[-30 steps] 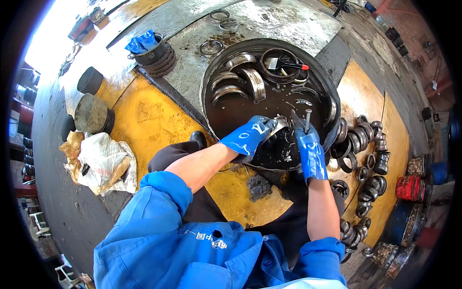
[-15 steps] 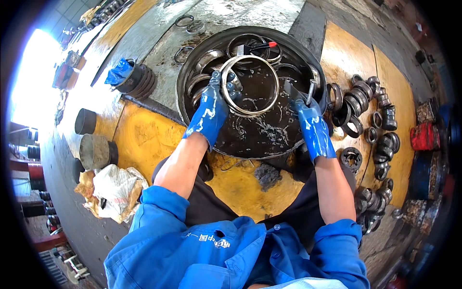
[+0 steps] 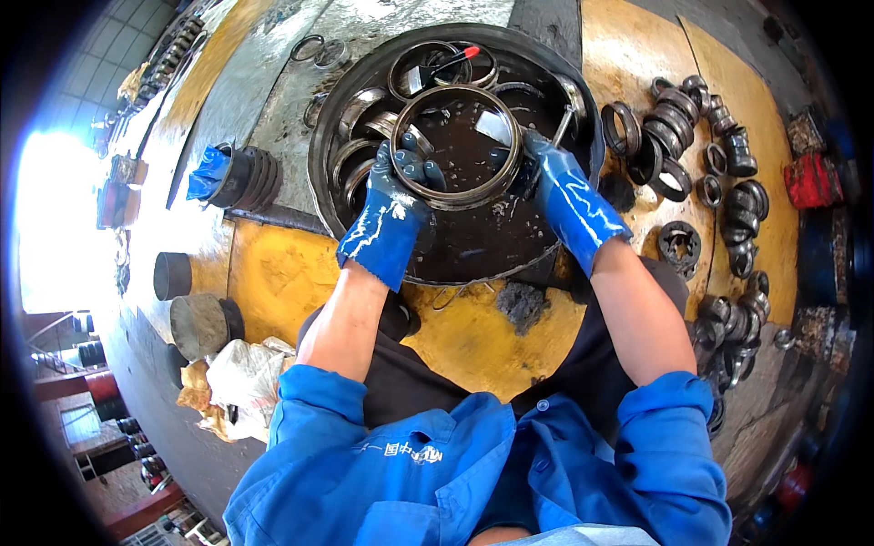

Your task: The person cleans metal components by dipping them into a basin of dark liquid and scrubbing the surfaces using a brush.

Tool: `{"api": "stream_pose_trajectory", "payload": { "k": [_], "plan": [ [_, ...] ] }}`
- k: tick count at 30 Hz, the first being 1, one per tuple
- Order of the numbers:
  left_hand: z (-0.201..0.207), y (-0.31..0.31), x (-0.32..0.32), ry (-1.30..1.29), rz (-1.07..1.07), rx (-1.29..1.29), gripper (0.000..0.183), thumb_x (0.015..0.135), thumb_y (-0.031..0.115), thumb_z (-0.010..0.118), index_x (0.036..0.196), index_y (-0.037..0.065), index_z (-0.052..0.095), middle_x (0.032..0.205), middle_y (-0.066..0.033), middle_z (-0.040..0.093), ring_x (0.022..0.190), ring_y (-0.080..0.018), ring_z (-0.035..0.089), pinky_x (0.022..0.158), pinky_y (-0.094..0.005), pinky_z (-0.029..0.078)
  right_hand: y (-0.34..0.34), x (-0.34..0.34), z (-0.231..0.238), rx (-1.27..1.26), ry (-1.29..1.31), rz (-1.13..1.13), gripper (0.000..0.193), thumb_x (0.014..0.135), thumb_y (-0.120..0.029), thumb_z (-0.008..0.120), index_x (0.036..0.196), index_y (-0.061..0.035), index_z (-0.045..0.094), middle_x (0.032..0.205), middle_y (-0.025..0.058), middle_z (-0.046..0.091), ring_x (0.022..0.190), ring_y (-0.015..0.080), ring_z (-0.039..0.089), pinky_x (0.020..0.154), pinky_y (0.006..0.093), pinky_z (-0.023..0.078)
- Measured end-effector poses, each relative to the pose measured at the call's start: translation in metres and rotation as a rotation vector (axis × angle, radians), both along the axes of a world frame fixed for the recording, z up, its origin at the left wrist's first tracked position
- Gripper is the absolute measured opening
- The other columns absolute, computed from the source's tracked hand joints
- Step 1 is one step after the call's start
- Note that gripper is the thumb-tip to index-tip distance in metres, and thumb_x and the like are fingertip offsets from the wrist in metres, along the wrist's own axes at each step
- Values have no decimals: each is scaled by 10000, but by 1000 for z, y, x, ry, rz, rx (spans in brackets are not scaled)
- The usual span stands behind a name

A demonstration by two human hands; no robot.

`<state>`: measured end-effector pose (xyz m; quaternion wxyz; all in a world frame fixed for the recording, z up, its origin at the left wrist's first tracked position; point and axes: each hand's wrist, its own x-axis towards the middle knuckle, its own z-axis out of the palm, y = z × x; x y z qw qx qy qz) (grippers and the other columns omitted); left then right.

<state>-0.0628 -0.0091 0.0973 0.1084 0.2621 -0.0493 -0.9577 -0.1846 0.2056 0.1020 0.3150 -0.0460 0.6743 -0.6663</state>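
nearest: blue jacket [image 3: 364, 491], sleeves rolled, both forearms reaching forward over a yellow floor sheet [image 3: 473, 350] with a dark grey clump [image 3: 522, 307] on it. left hand [image 3: 390, 196], blue-gloved: grip pinching the lower left of a wide metal ring [image 3: 462, 200], held up over the tub [image 3: 319, 177], opening facing the wearer. right hand [image 3: 557, 180], also blue-gloved: grip wrapped round a metal-handled scraper [image 3: 494, 127], pale blade seen through the ring's opening. change from half a second ago: right hand no longer apart from the ring, now at its right side, a finger showing through; firm contact there, cannot tell. tub holds dark liquid; curved metal pieces [image 3: 362, 111] along its left wall. far part of tub: brush [image 3: 446, 65], red-tipped, lying across rings. farthest: two thin rings [image 3: 320, 51] on grey sheeting.
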Motion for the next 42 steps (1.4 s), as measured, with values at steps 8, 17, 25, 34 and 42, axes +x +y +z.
{"api": "stream_pose_trajectory", "payload": {
  "k": [8, 17, 25, 34, 42],
  "plan": [
    [-6, 21, -12, -436, 81, -147, 364, 1054, 390, 406, 969, 153, 669, 756, 53, 703, 537, -103, 582, 663, -310, 529, -6, -5, -28, -86, -202, -82, 298, 1010, -229, 570, 1178, -14, 689, 1037, 98, 725, 842, 206, 701, 724, 338, 589],
    [-25, 2, 8, -285, -137, -238, 331, 1029, 424, 492, 1107, 161, 677, 979, -16, 743, 691, -118, 637, 755, -296, 506, -12, -8, -32, -275, -562, -379, 272, 993, -191, 594, 1167, 1, 674, 1032, 132, 725, 878, 241, 710, 791, 358, 596],
    [27, 25, 30, -289, -346, -800, 349, 1007, 403, 556, 1167, 116, 676, 995, -40, 740, 739, -138, 646, 761, -288, 503, -2, -3, -6, -412, -389, -188, 271, 950, -140, 654, 1172, 14, 665, 988, 136, 724, 842, 246, 705, 754, 385, 596],
    [-18, 5, 43, -472, -611, -847, 332, 983, 277, 596, 1155, 9, 687, 1045, -107, 726, 854, -195, 648, 773, -339, 529, -10, 4, 1, -342, -249, -103, 318, 953, -175, 670, 1216, 2, 657, 1040, 113, 727, 891, 228, 699, 793, 381, 591],
    [-26, 16, 35, -452, -519, -543, 274, 993, 149, 538, 1162, -13, 679, 1060, -122, 721, 911, -212, 683, 809, -339, 564, -8, -5, -10, -408, -244, -58, 318, 916, -163, 719, 1184, 0, 664, 1030, 87, 724, 867, 182, 697, 802, 337, 581]
  ]
}}
